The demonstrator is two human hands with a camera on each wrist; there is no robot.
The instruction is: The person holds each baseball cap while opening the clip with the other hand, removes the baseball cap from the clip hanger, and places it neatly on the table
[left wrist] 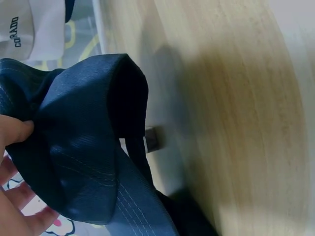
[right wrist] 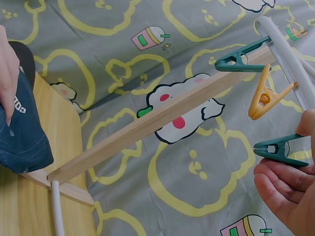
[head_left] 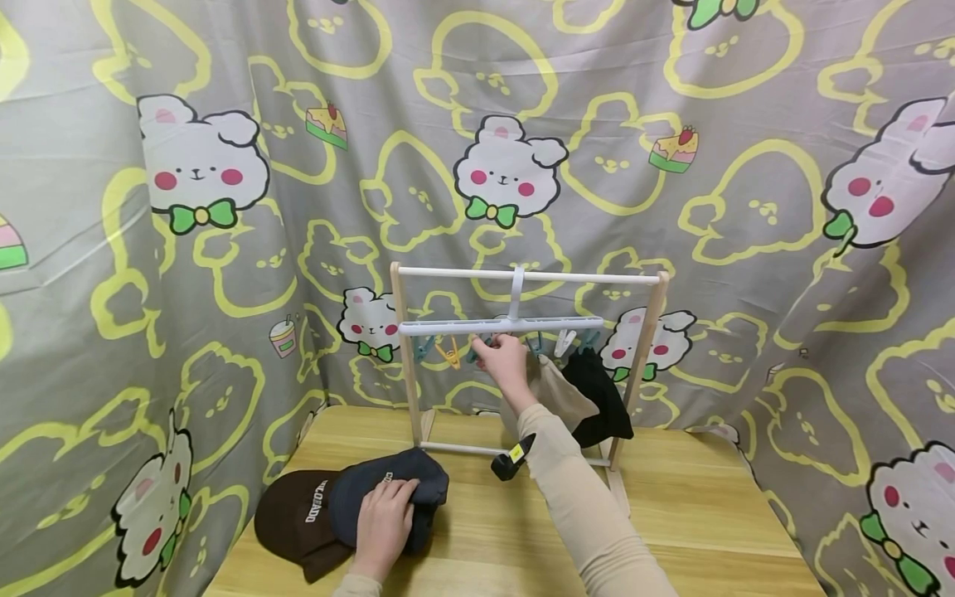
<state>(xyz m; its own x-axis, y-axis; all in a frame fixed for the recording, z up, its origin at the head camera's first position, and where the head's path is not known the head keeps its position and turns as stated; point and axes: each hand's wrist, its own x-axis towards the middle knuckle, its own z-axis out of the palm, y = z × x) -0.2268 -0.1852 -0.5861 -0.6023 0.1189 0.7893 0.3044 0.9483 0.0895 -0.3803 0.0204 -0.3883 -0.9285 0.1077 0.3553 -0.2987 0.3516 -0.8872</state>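
Head view: right hand (head_left: 501, 358) up at the white clip hanger (head_left: 501, 325) on the wooden rack (head_left: 404, 348), fingers at a peg; best to squeeze 1 peg fully wide before bringing cloth in. Left hand (head_left: 384, 521) curled over the dark blue cap (head_left: 391, 489) on the worktop (head_left: 709, 514), brown cap (head_left: 298, 514) just beside, both well below the hanger. Left wrist view: fingers (left wrist: 15, 130) pinching the blue cap's crown; better held by the edge for clipping. Right wrist view: fingers (right wrist: 285, 189) loosely curved, touching a green peg (right wrist: 275, 150), yellow peg (right wrist: 266, 96) above; pinch not certain.
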